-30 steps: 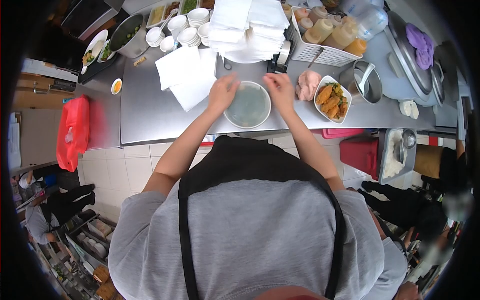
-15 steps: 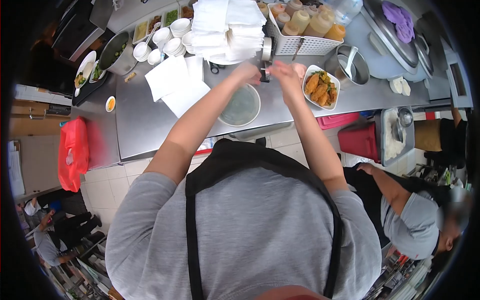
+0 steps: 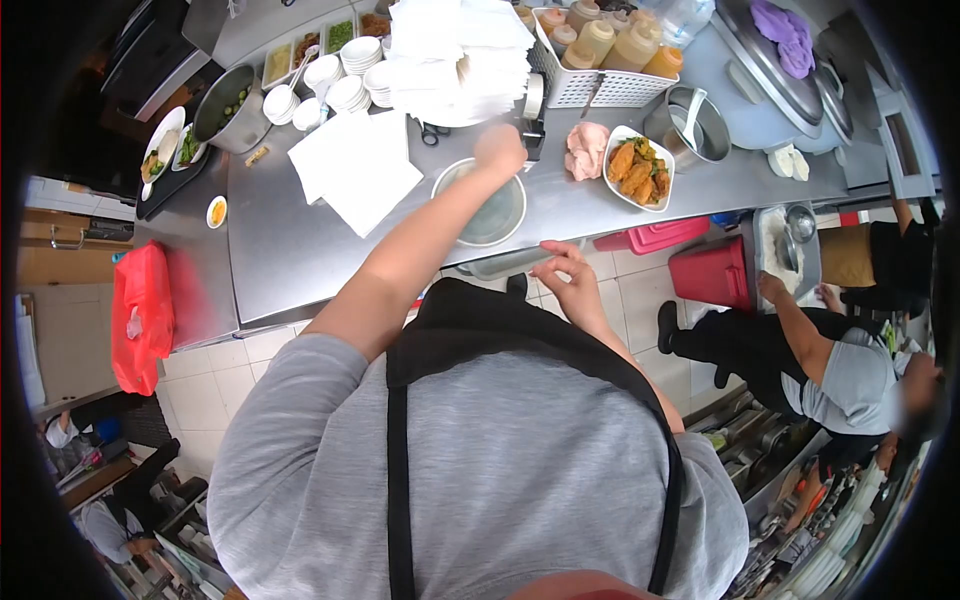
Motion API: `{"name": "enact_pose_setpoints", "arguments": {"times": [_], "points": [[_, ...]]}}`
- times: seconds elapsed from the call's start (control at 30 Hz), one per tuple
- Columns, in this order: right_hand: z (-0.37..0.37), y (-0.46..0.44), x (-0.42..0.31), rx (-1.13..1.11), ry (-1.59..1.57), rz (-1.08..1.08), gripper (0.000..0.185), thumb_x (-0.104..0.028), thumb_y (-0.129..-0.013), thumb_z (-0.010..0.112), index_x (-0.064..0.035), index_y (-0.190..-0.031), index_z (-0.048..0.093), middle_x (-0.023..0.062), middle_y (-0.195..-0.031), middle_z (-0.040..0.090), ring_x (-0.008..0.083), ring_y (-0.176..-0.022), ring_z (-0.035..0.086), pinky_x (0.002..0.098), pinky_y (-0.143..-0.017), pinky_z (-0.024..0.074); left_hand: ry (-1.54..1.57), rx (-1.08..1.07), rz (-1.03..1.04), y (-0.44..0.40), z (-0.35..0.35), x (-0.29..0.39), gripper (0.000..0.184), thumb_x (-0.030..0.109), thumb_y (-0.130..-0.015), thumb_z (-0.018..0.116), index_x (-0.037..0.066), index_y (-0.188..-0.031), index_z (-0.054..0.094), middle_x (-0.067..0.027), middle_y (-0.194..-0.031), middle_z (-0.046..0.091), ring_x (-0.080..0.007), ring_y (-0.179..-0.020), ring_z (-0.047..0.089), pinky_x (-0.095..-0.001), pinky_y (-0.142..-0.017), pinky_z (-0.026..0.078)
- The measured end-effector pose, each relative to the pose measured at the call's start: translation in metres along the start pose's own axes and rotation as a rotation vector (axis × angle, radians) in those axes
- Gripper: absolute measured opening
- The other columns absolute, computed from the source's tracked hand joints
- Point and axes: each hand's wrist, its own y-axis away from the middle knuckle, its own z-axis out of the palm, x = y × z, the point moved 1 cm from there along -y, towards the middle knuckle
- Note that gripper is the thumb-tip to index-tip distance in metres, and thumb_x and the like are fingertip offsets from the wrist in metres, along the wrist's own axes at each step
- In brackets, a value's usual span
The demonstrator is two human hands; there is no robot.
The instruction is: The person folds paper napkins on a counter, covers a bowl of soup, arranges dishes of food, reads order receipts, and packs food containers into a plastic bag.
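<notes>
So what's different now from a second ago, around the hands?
The left hand moved from the round bowl's left rim to beyond its far side; it's blurred, so I can't tell whether it holds anything. The right hand drew back toward the body, with nothing visible in it. A co-worker's hand came to the tray. The round bowl, pink lump and fried food stayed put.

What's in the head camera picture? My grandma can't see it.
A person's left hand is at the far side of a round tub on a metal counter; the right hand is near the counter's front edge. Nearby are white papers, a bowl of browned food and a basket of bottles.
</notes>
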Motion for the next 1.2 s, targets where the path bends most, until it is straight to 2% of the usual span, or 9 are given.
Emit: {"name": "enact_pose_setpoints", "arguments": {"times": [0.1,0.23,0.4,0.7,0.73,0.83,0.93,1.17,1.2], "points": [[-0.003,0.002,-0.007,0.060,-0.087,0.030,0.005,-0.008,-0.074,0.065,-0.0060,-0.078,0.068,0.0103,-0.112,0.052,0.0213,-0.107,0.046,0.0319,-0.089,0.0362,-0.123,0.008,0.043,0.005,-0.010,0.000,0.025,0.027,-0.070,0.066,0.005,-0.080,0.067,-0.0158,-0.085,0.065,-0.0289,-0.080,0.063,-0.0363,-0.069,0.050],[0.000,0.007,-0.023,0.054,-0.121,0.030,0.007,-0.011,-0.074,0.067,-0.0050,-0.077,0.067,0.0099,-0.110,0.052,0.0199,-0.104,0.047,0.0315,-0.088,0.0367,0.769,-0.168,0.128,0.006,-0.064,-0.031,0.018,0.019,-0.073,0.063,0.003,-0.079,0.067,-0.0088,-0.079,0.066,-0.0155,-0.073,0.063,-0.0306,-0.061,0.048],[0.031,-0.015,0.034,-0.130,-0.153,0.160,0.014,-0.016,-0.072,0.070,-0.0031,-0.072,0.065,0.0108,-0.102,0.055,0.0189,-0.096,0.051,0.0294,-0.084,0.0382,0.912,-0.223,-0.156,0.000,-0.066,-0.102,0.013,0.018,-0.077,0.066,0.006,-0.082,0.065,-0.0038,-0.082,0.066,-0.0083,-0.073,0.056,-0.0234,-0.059,0.043],[0.048,-0.087,0.070,-0.286,0.177,-0.048,0.017,-0.014,-0.066,0.072,0.0000,-0.070,0.064,0.0133,-0.090,0.062,0.0182,-0.081,0.060,0.0310,-0.072,0.0456,1.223,-0.701,-0.329,-0.011,0.009,-0.160,0.023,0.005,-0.071,0.066,-0.001,-0.092,0.061,-0.0142,-0.084,0.063,-0.0223,-0.073,0.062,-0.0379,-0.062,0.053],[0.047,-0.091,0.069,-0.296,0.184,-0.011,0.029,-0.018,-0.061,0.072,-0.0011,-0.083,0.064,0.0184,-0.088,0.060,0.0315,-0.078,0.058,0.0365,-0.070,0.0456,1.156,-0.644,-0.275,-0.017,0.017,-0.167,0.022,0.005,-0.070,0.067,-0.001,-0.090,0.061,-0.0142,-0.083,0.062,-0.0227,-0.072,0.062,-0.0381,-0.060,0.053],[0.050,-0.099,0.086,-0.156,0.451,-0.335,0.035,-0.020,-0.063,0.072,-0.0039,-0.093,0.063,0.0185,-0.092,0.060,0.0331,-0.082,0.058,0.0390,-0.071,0.0464,1.138,-0.468,-0.205,0.007,0.000,-0.161,0.019,0.006,-0.067,0.070,-0.001,-0.082,0.063,-0.0126,-0.080,0.063,-0.0220,-0.070,0.062,-0.0372,-0.055,0.051],[0.056,-0.106,0.085,-0.133,0.492,-0.489,0.036,-0.019,-0.063,0.072,-0.0039,-0.094,0.062,0.0181,-0.090,0.060,0.0339,-0.083,0.058,0.0403,-0.071,0.0467,0.620,-0.335,0.285,-0.018,0.033,-0.195,0.016,0.006,-0.068,0.069,0.002,-0.083,0.066,-0.0116,-0.077,0.064,-0.0176,-0.068,0.061,-0.0305,-0.054,0.050],[0.023,-0.139,0.095,-0.373,0.675,-0.495,0.031,-0.017,-0.074,0.065,0.0025,-0.098,0.059,0.0153,-0.090,0.062,0.0293,-0.076,0.061,0.0358,-0.065,0.0490,0.858,-0.268,0.032,0.001,-0.006,-0.188,0.011,0.004,-0.070,0.063,0.002,-0.080,0.067,-0.0099,-0.072,0.063,-0.0136,-0.059,0.059,-0.0272,-0.047,0.051],[0.014,-0.141,0.088,-0.356,0.186,-0.145,0.030,-0.017,-0.078,0.062,0.0027,-0.100,0.058,0.0125,-0.086,0.062,0.0238,-0.069,0.061,0.0322,-0.060,0.0500,0.892,-0.165,-0.169,0.025,-0.046,-0.163,0.009,0.004,-0.071,0.062,0.002,-0.080,0.066,-0.0091,-0.071,0.063,-0.0129,-0.059,0.059,-0.0262,-0.047,0.050]]}}
